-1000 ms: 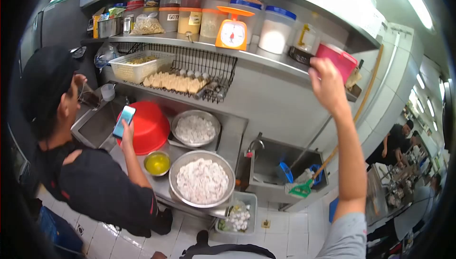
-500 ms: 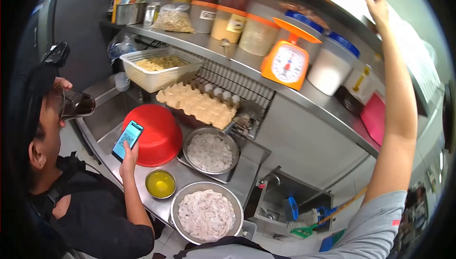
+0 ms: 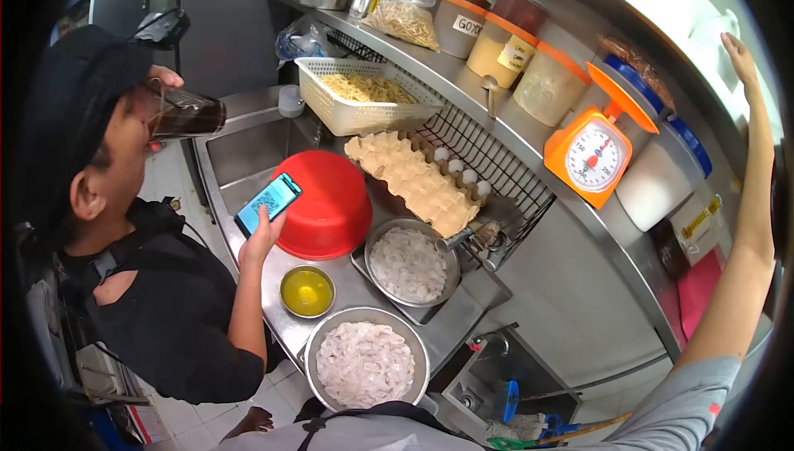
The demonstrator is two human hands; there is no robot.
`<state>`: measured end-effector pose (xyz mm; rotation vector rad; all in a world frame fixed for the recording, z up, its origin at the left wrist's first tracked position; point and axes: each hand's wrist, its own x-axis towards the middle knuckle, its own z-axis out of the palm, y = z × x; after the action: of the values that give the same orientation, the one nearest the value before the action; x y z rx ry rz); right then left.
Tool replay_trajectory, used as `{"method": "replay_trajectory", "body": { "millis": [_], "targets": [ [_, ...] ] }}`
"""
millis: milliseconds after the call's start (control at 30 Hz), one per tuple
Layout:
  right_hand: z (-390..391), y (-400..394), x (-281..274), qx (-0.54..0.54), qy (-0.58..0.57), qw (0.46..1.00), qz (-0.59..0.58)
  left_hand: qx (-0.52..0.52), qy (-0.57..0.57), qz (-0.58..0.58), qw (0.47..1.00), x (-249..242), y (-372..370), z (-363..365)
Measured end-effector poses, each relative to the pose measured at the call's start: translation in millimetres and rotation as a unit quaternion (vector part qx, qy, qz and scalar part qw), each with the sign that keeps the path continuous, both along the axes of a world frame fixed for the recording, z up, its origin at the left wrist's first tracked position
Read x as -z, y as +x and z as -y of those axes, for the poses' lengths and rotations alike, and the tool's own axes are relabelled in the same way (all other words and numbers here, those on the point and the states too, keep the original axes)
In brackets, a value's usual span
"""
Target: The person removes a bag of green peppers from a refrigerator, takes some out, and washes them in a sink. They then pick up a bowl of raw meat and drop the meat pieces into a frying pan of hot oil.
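My right hand [image 3: 738, 57] is raised at the far right, at the edge of the bright upper shelf, beside a whitish object. Its fingers point up, loosely stretched, and I see nothing held in them. My left hand is out of view. Below me, a metal bowl of pale, wet strips [image 3: 366, 364] stands at the counter's front edge. Behind it are a second pan of similar pieces [image 3: 408, 265] and a small bowl of yellow liquid [image 3: 308, 291]. An orange scale [image 3: 589, 156] sits on the middle shelf, left of my forearm.
On the left a person in black [image 3: 157, 310] drinks from a glass [image 3: 188, 114] and holds a phone [image 3: 269, 204] over a red tub [image 3: 324, 203]. Egg cartons [image 3: 413, 182] and a white basket [image 3: 331, 110] stand behind. Lidded containers line the shelf [image 3: 529, 141]. A low sink is at bottom right.
The view has turned, so the counter and shelf sit further right. My raised right hand now appears nearer the right edge, beside the whitish object. The person still holds the phone and glass.
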<state>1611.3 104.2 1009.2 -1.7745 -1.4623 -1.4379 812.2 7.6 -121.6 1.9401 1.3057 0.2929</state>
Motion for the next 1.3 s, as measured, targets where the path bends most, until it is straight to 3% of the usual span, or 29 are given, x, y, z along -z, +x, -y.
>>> {"method": "replay_trajectory", "body": {
  "millis": [33, 67, 133, 233, 300, 367, 433, 467, 500, 533, 567, 600, 633, 667, 767, 833, 900, 967, 1033, 1233, 1300],
  "targets": [
    [4, 2, -6, 0.004, -0.004, 1.000, -0.012, 0.005, -0.112, -0.014, 0.994, 51, -15, 58],
    [13, -11, 6, 0.022, 0.084, 0.996, -0.036, 0.020, -0.204, -0.028, 0.978, 96, -31, 114],
    [39, -51, 44, 0.058, 0.258, 0.961, -0.081, 0.018, -0.321, -0.040, 0.946, 126, -51, 186],
    [58, -38, 54, 0.007, 0.368, 0.928, -0.061, -0.072, -0.369, 0.058, 0.925, 139, -59, 227],
    [76, -50, 72, -0.078, 0.424, 0.901, -0.052, -0.158, -0.372, 0.215, 0.889, 154, -62, 238],
    [99, -61, 87, -0.127, 0.433, 0.891, -0.054, -0.462, -0.485, 0.216, 0.711, 150, -53, 243],
    [130, -75, 116, -0.179, 0.417, 0.889, -0.053, -0.452, -0.438, 0.205, 0.750, 148, -58, 269],
    [153, -88, 138, -0.208, 0.399, 0.892, -0.047, -0.247, -0.231, 0.096, 0.936, 157, -75, 280],
    [178, -112, 174, -0.244, 0.374, 0.893, -0.045, -0.009, -0.005, -0.029, 1.000, 167, -96, 306],
    [201, -132, 207, -0.279, 0.349, 0.893, -0.048, -0.348, -0.244, 0.170, 0.889, 160, -90, 325],
    [225, -154, 243, -0.316, 0.320, 0.892, -0.050, -0.451, -0.188, 0.203, 0.848, 139, -82, 345],
    [248, -172, 280, -0.354, 0.284, 0.889, -0.063, -0.446, -0.186, 0.163, 0.860, 152, -96, 366],
    [273, -191, 322, -0.396, 0.246, 0.882, -0.073, -0.530, -0.165, 0.142, 0.819, 116, -81, 387],
    [292, -204, 363, -0.438, 0.208, 0.869, -0.095, -0.502, -0.171, 0.120, 0.840, 109, -87, 414],
    [345, -232, 472, -0.539, 0.085, 0.817, -0.188, -0.643, -0.152, 0.198, 0.724, 90, -56, 524],
    [372, -251, 526, -0.578, 0.018, 0.776, -0.252, -0.661, -0.233, 0.173, 0.692, 92, -39, 603],
    [393, -274, 565, -0.609, -0.042, 0.736, -0.294, -0.613, -0.392, 0.130, 0.674, 107, -34, 681],
    [404, -299, 595, -0.639, -0.094, 0.686, -0.334, -0.578, -0.449, 0.095, 0.675, 161, -32, 764],
    [408, -333, 617, -0.671, -0.151, 0.630, -0.361, -0.662, -0.442, 0.135, 0.591, 130, -16, 816],
    [435, -504, 704, -0.700, -0.358, 0.453, -0.419, -0.748, -0.344, 0.254, 0.507, 126, -30, 901],
    [473, -600, 756, -0.645, -0.443, 0.466, -0.414, -0.782, -0.278, 0.283, 0.481, 116, -48, 915]
  ]
}}
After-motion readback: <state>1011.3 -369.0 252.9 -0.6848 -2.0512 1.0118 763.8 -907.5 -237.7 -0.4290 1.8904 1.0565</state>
